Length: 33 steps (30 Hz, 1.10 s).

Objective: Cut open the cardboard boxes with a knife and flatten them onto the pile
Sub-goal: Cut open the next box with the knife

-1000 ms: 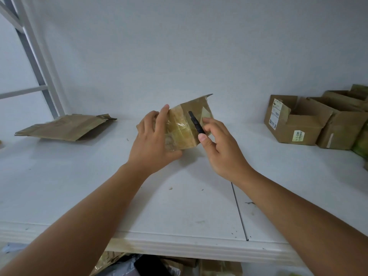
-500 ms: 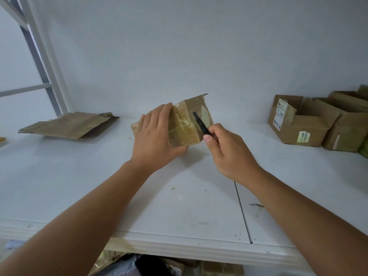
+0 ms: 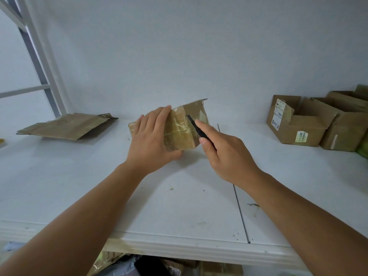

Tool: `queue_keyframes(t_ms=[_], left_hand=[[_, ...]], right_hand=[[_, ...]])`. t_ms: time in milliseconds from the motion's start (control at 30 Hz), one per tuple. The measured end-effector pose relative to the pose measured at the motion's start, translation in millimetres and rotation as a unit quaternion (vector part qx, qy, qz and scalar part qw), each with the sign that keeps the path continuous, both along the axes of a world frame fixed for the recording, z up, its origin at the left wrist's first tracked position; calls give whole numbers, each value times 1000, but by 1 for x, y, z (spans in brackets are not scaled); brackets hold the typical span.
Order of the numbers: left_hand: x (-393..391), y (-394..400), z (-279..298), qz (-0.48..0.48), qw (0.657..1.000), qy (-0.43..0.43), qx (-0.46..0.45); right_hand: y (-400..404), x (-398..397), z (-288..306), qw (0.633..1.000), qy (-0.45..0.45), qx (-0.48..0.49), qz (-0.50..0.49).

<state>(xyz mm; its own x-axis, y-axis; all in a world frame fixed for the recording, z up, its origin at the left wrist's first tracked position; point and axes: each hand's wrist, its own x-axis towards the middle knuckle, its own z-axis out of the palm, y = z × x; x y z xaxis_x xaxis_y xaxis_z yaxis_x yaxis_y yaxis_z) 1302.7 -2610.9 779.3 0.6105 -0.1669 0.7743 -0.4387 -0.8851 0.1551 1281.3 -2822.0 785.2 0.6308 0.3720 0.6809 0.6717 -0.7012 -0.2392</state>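
A small brown cardboard box [image 3: 180,132], its face covered in shiny tape, stands on the white table [image 3: 79,186] near the middle. My left hand [image 3: 151,140] holds it from the left, fingers laid over its top and thumb under its lower edge. My right hand [image 3: 225,154] grips a black knife [image 3: 196,129], whose tip lies against the taped face of the box. One flap sticks up at the box's far right corner. A flattened cardboard pile [image 3: 65,126] lies at the far left of the table.
Open cardboard boxes [image 3: 298,124] with labels stand at the far right against the white wall. A seam [image 3: 241,214] runs across the tabletop. More cardboard and a dark object [image 3: 151,265] lie below the table's front edge. A white frame [image 3: 39,56] rises at the left.
The box has settled lower onto the table and my left hand has spread further over its top. The right hand with the knife has drawn slightly down and right along the taped face.
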Motion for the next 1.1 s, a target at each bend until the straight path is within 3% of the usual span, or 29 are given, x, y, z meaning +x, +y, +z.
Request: queue_keyframes(t_ms=[500, 900, 1100], left_hand=[[5, 7, -2, -12, 999, 5, 32], [18, 18, -14, 38, 984, 25, 174], [19, 21, -11, 3, 984, 113, 135]], right_hand=[[-2, 2, 0, 998, 42, 29, 33], [-18, 18, -13, 983, 141, -119, 12], [-20, 28, -18, 979, 154, -135, -2]])
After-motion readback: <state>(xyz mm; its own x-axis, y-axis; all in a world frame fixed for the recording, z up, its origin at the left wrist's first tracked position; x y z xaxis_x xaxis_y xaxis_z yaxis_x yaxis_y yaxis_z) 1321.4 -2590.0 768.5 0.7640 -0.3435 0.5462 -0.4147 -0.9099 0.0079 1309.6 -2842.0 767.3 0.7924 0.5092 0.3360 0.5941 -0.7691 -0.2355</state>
